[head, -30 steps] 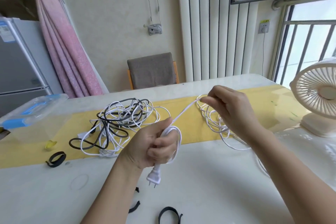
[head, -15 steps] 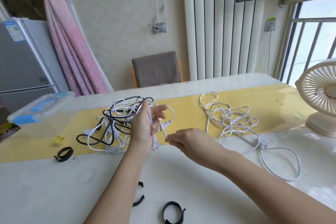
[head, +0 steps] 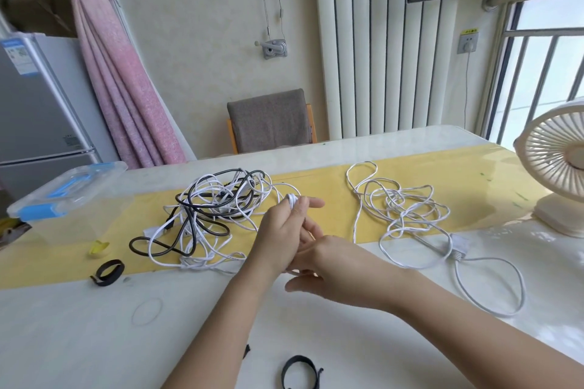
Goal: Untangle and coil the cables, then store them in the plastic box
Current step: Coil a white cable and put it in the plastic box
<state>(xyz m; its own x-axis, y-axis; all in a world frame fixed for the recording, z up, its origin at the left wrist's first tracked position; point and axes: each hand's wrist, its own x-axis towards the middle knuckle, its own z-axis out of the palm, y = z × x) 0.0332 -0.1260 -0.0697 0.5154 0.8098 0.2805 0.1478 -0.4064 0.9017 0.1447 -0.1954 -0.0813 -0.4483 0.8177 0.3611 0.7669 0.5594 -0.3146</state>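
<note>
My left hand (head: 282, 231) stands upright over the table's middle and grips a small coil of white cable (head: 292, 199), whose loops show above the fingers. My right hand (head: 328, 267) sits just below and against it, fingers curled around the same cable where a short white piece shows near the wrist. The rest of this white cable (head: 404, 215) lies loose on the yellow runner to the right. A tangle of black and white cables (head: 215, 208) lies left of my hands. The clear plastic box (head: 63, 196) with blue latches stands at the far left.
Black straps lie on the table at the left (head: 109, 271) and near the front edge (head: 300, 376). A small yellow clip (head: 99, 248) sits by the box. A cream desk fan (head: 556, 167) stands at the right edge. A chair (head: 271, 123) is behind the table.
My right hand came back from the far right pile to my left hand and now sits under it. My left hand turned upright with more cable looped on it.
</note>
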